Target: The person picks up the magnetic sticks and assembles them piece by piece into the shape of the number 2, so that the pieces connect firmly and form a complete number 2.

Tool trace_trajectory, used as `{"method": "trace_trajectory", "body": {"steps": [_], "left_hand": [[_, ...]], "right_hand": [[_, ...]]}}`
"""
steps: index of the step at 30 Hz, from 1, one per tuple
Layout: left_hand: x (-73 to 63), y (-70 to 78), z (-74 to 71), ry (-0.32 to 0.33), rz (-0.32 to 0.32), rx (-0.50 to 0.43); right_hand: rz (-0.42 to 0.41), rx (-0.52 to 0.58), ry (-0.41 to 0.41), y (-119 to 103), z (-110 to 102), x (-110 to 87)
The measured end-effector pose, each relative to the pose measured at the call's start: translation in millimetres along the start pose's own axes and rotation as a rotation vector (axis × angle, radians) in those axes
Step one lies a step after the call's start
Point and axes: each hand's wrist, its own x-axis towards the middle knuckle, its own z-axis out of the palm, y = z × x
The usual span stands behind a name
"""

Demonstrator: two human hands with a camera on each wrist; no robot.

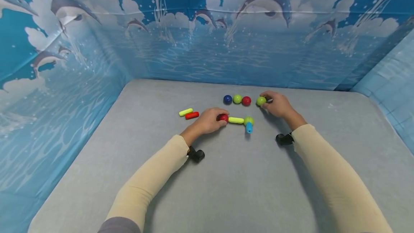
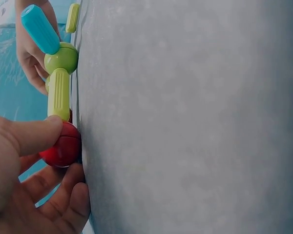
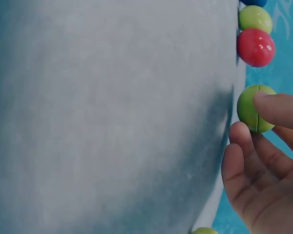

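Your left hand [image 1: 210, 121] grips a red ball [image 1: 224, 118] near the head view's centre; from it the yellow rod [image 1: 236, 120] runs rightward. Your right hand [image 1: 277, 104] pinches a green ball [image 1: 260, 101], above and right of that rod.

A broad lane is left over the grey table [image 1: 233, 190] between the sleeves [image 1: 145, 179] — pinched by the black wrist cameras [image 1: 196, 155]. Farther in, the way is barred by the yellow stick [image 1: 236, 120] and jutting blue stick [image 1: 249, 128]; beyond, a narrow gap is left between the row's red ball [image 1: 246, 101] and the green ball [image 1: 260, 101] held by the right hand [image 1: 279, 105].
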Motion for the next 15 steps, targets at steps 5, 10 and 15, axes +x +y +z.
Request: {"method": "trace_trajectory", "body": {"steps": [5,10,15], "left_hand": [[-0.9,0.6,-1.6,-0.003,0.002,0.005],[-1.0,0.0,-1.2,-0.006,-0.003,0.005],[0.7,0.1,-0.4,-0.004,-0.006,-0.001]], "right_hand": [[-0.045,0.002,0.007,-3.1,-5.2,-8.7],[-0.101,-0.021,0.01,-6.6,-11.5,-22.6],[-0.168,-0.035,0.036,-7.1,-17.6,-40.7]]}}
